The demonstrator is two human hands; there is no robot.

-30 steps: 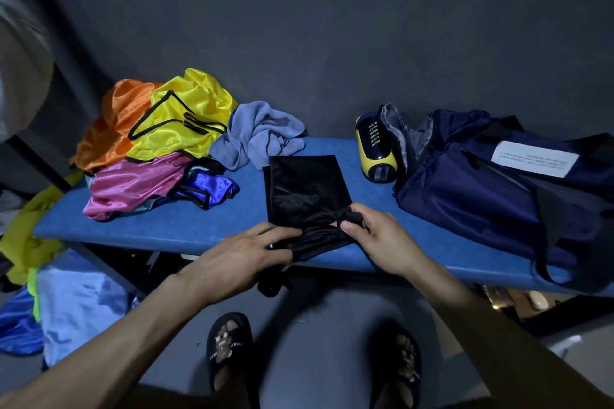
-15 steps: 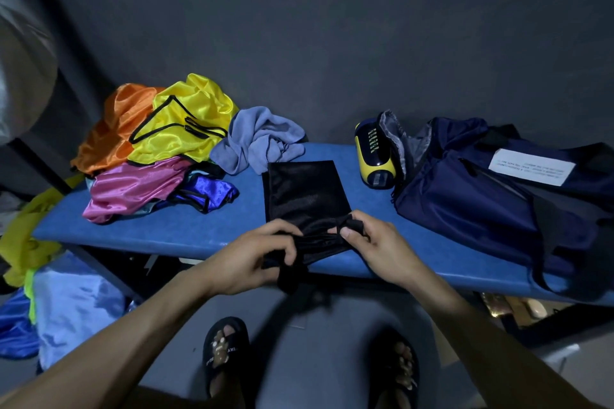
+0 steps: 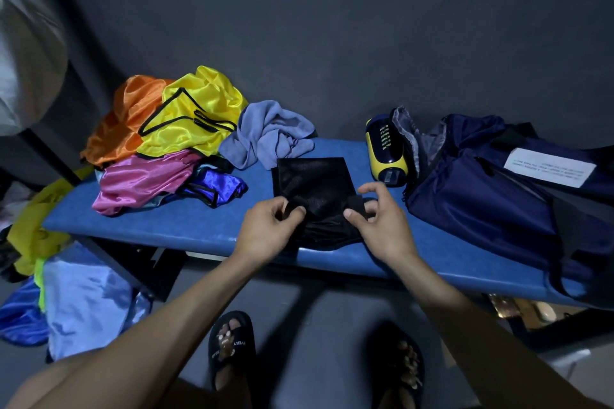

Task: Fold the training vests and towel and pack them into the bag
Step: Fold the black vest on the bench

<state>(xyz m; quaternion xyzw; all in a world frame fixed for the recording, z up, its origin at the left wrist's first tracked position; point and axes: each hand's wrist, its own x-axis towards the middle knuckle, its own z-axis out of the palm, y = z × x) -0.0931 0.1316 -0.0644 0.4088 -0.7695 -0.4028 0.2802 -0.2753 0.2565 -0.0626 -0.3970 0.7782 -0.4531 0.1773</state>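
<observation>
A black mesh vest (image 3: pixel 312 181) lies partly folded on the blue bench (image 3: pixel 172 226), its near end bunched at the front edge. My left hand (image 3: pixel 269 229) pinches the vest's near left strap. My right hand (image 3: pixel 382 222) pinches the near right strap between thumb and fingers. A heap of vests sits at the left: orange (image 3: pixel 116 123), yellow (image 3: pixel 199 113), pink (image 3: pixel 139 179) and blue (image 3: pixel 219 186). A crumpled grey-blue towel (image 3: pixel 269 136) lies behind the black vest. The navy bag (image 3: pixel 491 196) lies at the right with its mouth toward the middle.
A yellow and navy bottle (image 3: pixel 387 153) lies beside the bag's mouth. More fabric, yellow-green (image 3: pixel 33 229) and light blue (image 3: pixel 83 295), hangs and lies below the bench's left end. My feet in black sandals (image 3: pixel 232 342) stand before the bench. A dark wall rises behind.
Both hands have lifted the vest's near end from over the bench edge up onto the folded part and moved further onto the bench.
</observation>
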